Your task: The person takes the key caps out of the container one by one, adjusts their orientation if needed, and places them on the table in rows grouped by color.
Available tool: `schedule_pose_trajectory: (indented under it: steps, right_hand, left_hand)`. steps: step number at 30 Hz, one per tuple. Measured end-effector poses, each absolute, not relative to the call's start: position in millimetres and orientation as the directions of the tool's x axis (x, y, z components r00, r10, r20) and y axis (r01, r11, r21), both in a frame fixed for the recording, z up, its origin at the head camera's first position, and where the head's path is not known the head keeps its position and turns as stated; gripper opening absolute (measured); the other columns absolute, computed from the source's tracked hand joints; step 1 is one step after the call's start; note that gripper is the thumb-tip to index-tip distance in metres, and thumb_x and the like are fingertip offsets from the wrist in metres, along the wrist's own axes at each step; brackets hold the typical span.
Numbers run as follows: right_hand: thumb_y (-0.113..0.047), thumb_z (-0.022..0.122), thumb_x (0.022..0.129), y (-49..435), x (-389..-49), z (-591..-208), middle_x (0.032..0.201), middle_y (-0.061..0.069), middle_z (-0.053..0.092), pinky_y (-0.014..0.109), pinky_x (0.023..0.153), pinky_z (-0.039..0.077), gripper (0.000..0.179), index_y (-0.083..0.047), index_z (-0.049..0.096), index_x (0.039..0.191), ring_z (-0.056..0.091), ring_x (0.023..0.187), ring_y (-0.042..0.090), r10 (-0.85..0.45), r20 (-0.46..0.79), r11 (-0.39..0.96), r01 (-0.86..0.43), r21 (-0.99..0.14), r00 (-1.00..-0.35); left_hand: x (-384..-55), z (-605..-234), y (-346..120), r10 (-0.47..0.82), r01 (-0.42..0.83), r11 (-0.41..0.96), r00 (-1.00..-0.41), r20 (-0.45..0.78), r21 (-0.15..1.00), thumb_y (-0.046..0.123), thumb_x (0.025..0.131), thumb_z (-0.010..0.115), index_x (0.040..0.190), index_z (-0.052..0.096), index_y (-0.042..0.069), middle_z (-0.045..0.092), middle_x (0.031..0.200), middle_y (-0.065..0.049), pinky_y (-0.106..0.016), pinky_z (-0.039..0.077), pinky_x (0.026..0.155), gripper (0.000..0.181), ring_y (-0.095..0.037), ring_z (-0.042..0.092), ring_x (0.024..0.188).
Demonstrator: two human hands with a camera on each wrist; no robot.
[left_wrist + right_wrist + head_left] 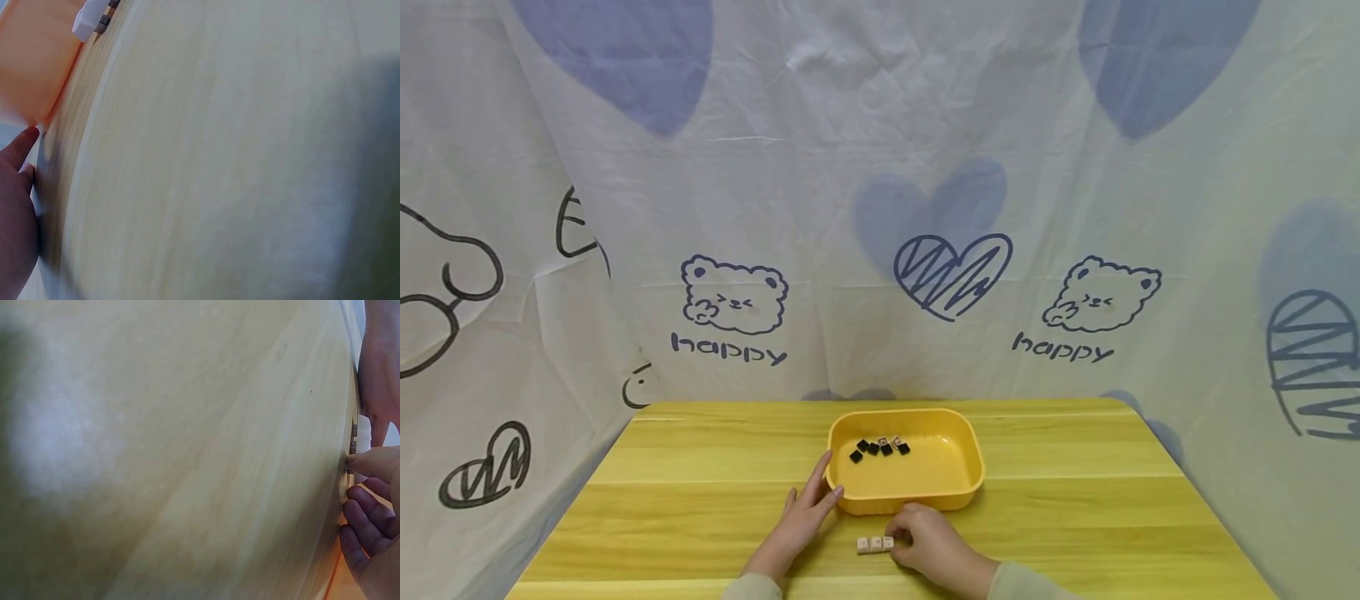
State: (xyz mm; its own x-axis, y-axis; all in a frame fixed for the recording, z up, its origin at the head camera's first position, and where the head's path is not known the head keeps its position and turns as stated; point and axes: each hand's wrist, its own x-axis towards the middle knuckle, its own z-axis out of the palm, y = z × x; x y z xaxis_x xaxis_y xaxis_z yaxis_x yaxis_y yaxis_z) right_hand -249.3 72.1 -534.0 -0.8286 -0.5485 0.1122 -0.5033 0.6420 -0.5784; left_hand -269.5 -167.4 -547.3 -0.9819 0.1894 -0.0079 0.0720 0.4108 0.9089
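Observation:
A yellow plastic tray (pixel 910 505) holds several black and white keycaps (pixel 886 450) toward its left. My left hand (pixel 799 523) rests at the tray's left front corner, its fingers extended along the wall and the thumb near the front rim. In front of the tray, white keycaps (pixel 876 544) stand in a short row on the table. At the row's right end, my right hand (pixel 934 546) pinches a keycap with curled fingers, which partly hide it. The right wrist view shows the thumb (pixel 369 464) against the end of the row.
The wooden table (pixel 700 483) runs back to a white printed cloth (pixel 850 350) with hearts and bears. More cloth hangs at the left and right sides. The tray's front wall stands close behind the keycap row.

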Motion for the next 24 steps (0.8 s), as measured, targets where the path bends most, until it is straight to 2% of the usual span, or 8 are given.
schedule_pose_trajectory:
  steps: [12, 19, 24]
  right_hand:
    - [-0.007, 0.077, 0.077, 80, -245, -524, 0.085, -0.014, 0.057, 0.020, 0.069, 0.050, 0.020, -0.011, 0.074, 0.096, 0.052, 0.077, 0.000, -0.548, 0.150, 0.605, -0.514, -0.609, -0.823]
    - [-0.011, 0.079, 0.078, 88, -240, -506, 0.084, -0.013, 0.059, 0.020, 0.069, 0.051, 0.019, -0.013, 0.074, 0.096, 0.055, 0.077, 0.001, -0.576, 0.148, 0.613, -0.545, -0.573, -0.804]
    - [-0.007, 0.080, 0.079, 93, -248, -487, 0.085, -0.007, 0.063, 0.022, 0.069, 0.052, 0.019, -0.010, 0.073, 0.096, 0.058, 0.077, 0.006, -0.590, 0.193, 0.584, -0.579, -0.569, -0.784]
  left_hand:
    - [-269, -543, -166, 0.192, 0.084, 0.405, -0.981, 0.005, 0.910, 0.032, 0.102, 0.052, 0.157, 0.016, 0.016, 0.039, 0.144, -0.030, -0.063, -0.014, 0.110, 0.068, -0.044, 0.033, 0.137]
    - [-271, -546, -168, 0.194, 0.088, 0.412, -0.981, 0.007, 0.907, 0.033, 0.102, 0.051, 0.158, 0.015, 0.017, 0.040, 0.144, -0.029, -0.062, -0.015, 0.110, 0.068, -0.043, 0.033, 0.137]
    - [-269, -547, -168, 0.192, 0.086, 0.414, -0.981, 0.006, 0.906, 0.033, 0.102, 0.052, 0.158, 0.016, 0.018, 0.041, 0.144, -0.029, -0.062, -0.015, 0.110, 0.068, -0.043, 0.033, 0.137]
